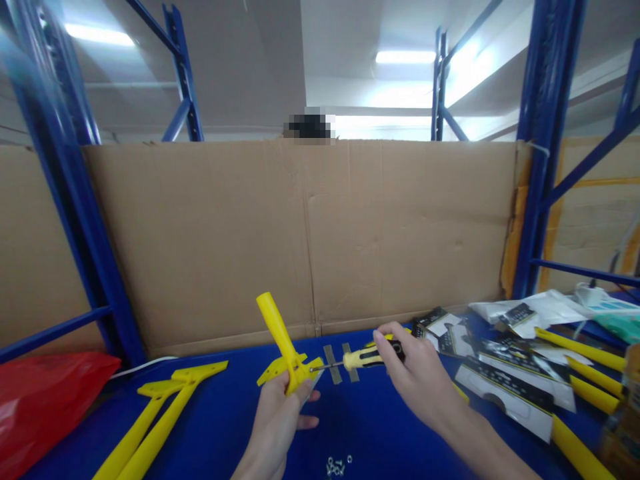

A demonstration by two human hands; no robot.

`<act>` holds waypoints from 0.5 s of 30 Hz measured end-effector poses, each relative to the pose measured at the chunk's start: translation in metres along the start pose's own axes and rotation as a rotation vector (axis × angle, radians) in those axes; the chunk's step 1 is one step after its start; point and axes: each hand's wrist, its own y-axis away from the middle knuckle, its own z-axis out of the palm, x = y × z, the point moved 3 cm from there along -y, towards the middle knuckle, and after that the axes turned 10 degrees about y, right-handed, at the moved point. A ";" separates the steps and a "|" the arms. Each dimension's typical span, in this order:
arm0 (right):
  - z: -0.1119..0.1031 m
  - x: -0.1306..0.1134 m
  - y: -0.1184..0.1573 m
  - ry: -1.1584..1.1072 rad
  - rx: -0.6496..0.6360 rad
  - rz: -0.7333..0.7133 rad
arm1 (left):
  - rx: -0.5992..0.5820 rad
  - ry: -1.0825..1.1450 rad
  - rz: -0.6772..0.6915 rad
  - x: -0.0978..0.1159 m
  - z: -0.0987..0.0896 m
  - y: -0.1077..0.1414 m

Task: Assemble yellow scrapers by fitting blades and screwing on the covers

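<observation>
My left hand (276, 420) is closed around the head of a yellow plastic tool (276, 327), whose round tubular handle points up and away to the left. A pale flat piece, perhaps a blade, shows at the head beside my fingers. In my right hand (417, 373) is a screwdriver (361, 359) with a cream and black handle, held level. Its shaft reaches left, and the tip meets the side of the yellow head. Whether a screw sits under the tip is too small to tell. Another yellow part (281, 368) lies behind the held one.
Several small metal nuts and screws (336, 467) lie near the front edge of the blue table (200, 413). Yellow tools (170, 407) and a red bag (50, 407) are at left. Carded yellow tools (505, 397) pile up at right. A cardboard wall (225, 233) stands behind.
</observation>
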 end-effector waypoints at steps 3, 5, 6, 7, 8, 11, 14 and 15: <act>0.001 0.001 0.000 -0.086 -0.015 -0.039 | -0.003 0.004 -0.006 0.000 0.001 0.000; 0.001 -0.001 0.002 -0.139 -0.052 -0.164 | 0.007 0.012 -0.021 0.002 0.000 0.000; 0.001 -0.002 0.003 -0.149 -0.064 -0.235 | 0.014 0.019 -0.026 0.004 -0.001 0.000; 0.001 -0.003 0.003 -0.147 -0.069 -0.299 | 0.019 0.028 -0.029 0.005 -0.002 -0.001; 0.001 -0.004 0.004 -0.133 -0.069 -0.345 | 0.027 0.033 -0.027 0.007 -0.003 -0.001; 0.002 -0.005 0.005 -0.030 -0.034 -0.335 | 0.033 0.027 0.001 0.010 -0.004 -0.001; 0.002 -0.006 0.006 0.081 0.011 -0.225 | 0.028 0.014 0.019 0.008 -0.003 -0.001; 0.001 -0.007 0.007 0.082 0.003 -0.202 | 0.029 0.013 0.020 0.007 -0.002 -0.001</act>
